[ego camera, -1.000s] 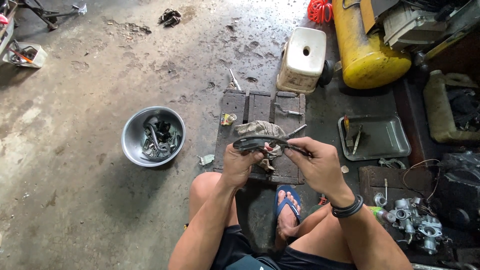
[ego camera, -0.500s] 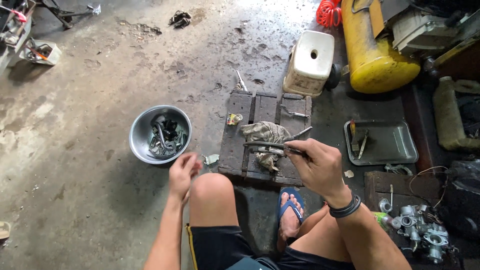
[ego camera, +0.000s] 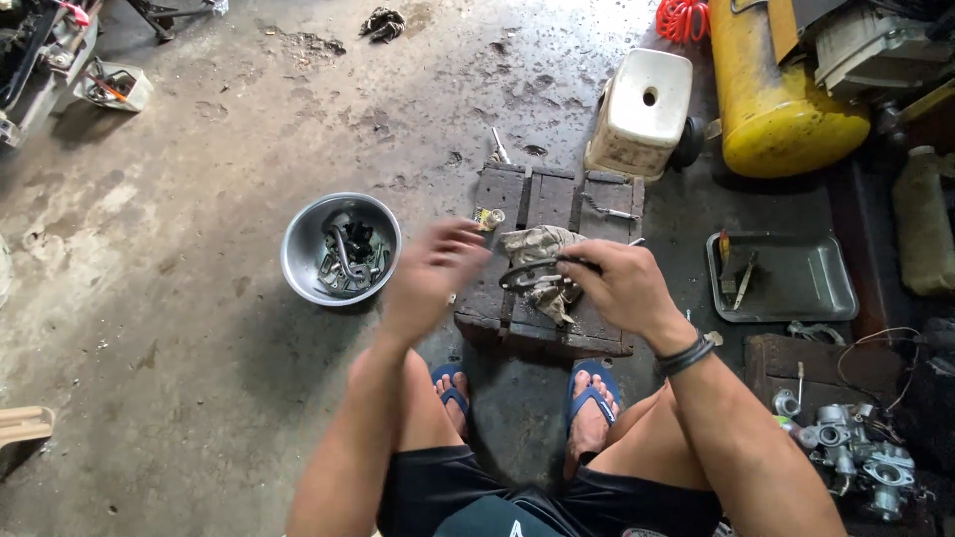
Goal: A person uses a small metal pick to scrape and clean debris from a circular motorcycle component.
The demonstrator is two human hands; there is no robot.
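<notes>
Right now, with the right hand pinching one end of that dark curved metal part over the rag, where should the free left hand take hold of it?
Probably at the free left end of the curved metal part, coming in from the left. The right hand covers the other end, so the arc juts out bare towards the left hand, which is open and blurred beside it. Thumb and forefinger could pinch its narrow band from above and below.

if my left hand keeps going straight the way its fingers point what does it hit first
Probably the curved dark metal part that your right hand holds over the rag on the wooden block. The left hand is motion-blurred and depth is unclear, so it might pass above.
</notes>
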